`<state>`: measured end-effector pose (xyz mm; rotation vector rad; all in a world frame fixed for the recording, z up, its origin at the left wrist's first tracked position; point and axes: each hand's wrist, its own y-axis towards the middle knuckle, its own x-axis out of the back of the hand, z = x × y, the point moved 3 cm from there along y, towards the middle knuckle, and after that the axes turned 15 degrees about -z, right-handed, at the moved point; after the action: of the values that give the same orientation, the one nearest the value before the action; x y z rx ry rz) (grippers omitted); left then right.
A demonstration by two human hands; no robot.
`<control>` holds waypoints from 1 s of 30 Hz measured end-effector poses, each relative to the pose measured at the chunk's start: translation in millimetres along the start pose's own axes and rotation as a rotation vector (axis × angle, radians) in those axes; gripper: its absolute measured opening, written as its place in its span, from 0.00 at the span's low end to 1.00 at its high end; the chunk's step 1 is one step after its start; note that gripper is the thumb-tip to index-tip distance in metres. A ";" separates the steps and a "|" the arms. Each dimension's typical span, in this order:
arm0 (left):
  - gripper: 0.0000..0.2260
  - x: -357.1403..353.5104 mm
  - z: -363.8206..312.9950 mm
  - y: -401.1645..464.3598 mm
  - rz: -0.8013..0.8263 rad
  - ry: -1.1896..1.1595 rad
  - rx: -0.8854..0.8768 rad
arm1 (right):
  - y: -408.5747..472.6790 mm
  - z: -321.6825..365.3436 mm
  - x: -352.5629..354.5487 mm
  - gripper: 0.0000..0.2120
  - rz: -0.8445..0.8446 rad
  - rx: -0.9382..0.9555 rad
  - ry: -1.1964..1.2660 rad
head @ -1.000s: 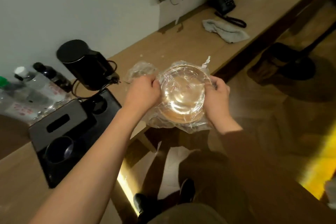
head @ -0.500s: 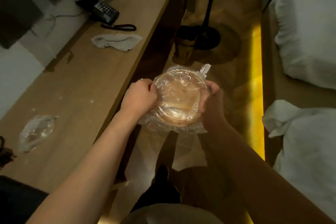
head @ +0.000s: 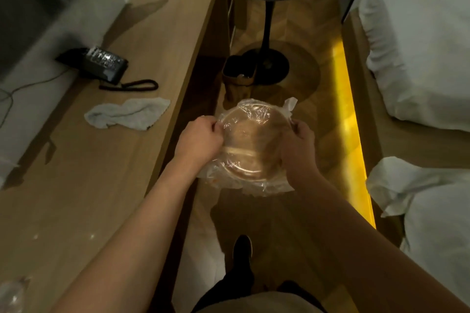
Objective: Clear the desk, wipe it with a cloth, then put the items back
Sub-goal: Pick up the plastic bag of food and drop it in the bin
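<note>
Plastic-wrapped dish [head: 250, 145], fingertips hidden, between left hand [head: 199, 141] and right hand [head: 297, 150].

You see two hands: left hand [head: 201, 138], right hand [head: 300, 145]. Between them is one plastic-wrapped dish [head: 251, 145]. On the bench [head: 106, 185] at left lie one cloth [head: 127, 115], one telephone [head: 101, 63] and, at the lower left corner, one crumpled plastic wrap [head: 11, 295]. At centre top stands one pedestal table [head: 269, 33].

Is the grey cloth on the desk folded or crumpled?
Crumpled. The cloth lies in a loose, uneven heap on the desk, below the phone, with no neat fold lines showing.
</note>
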<state>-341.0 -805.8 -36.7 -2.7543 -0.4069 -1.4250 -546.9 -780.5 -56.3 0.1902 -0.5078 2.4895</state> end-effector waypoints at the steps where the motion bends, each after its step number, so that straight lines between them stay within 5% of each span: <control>1: 0.11 -3.2 -3.3 14.6 0.004 -0.003 -0.009 | 11.5 6.7 -6.3 0.23 -0.011 -0.001 0.005; 15: 0.13 -85.9 -96.2 209.0 0.024 0.002 -0.050 | 231.7 84.6 -67.6 0.18 -0.030 0.011 0.051; 19: 0.14 -108.8 -127.6 266.1 0.018 0.023 -0.035 | 295.7 114.1 -81.2 0.08 -0.031 0.038 0.097; 30: 0.14 -152.6 -165.4 407.1 -0.018 0.046 0.001 | 426.3 170.4 -145.7 0.10 -0.013 0.038 0.050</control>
<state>-461.6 -1254.7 -19.5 -2.7187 -0.4320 -1.4884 -668.5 -1246.4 -69.7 0.1457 -0.4380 2.4863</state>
